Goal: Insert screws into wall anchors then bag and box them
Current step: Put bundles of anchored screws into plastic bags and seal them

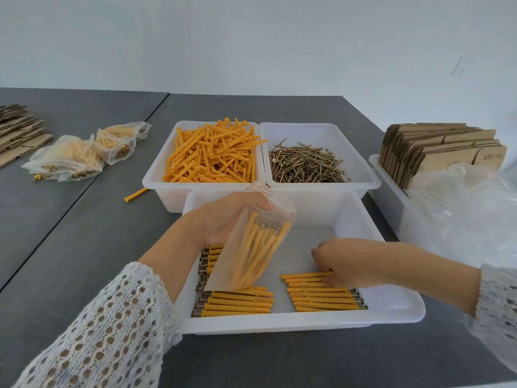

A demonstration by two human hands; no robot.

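From the head camera, the left hand (223, 217) is gripping a tilted clear bag (253, 245) of screw-loaded anchors above the near tray (302, 322); the right hand (340, 261) is pinching anchors from the right-hand row (321, 294). Tilting further risks spilling; a loose pinch risks scattering that row.

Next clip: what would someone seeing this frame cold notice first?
Probably the bin of loose orange anchors at the back, bright against the grey table, with the bin of screws beside it. Then the near tray, where the left hand holds up a clear bag of assembled anchors while the right hand picks at a row of assembled anchors.
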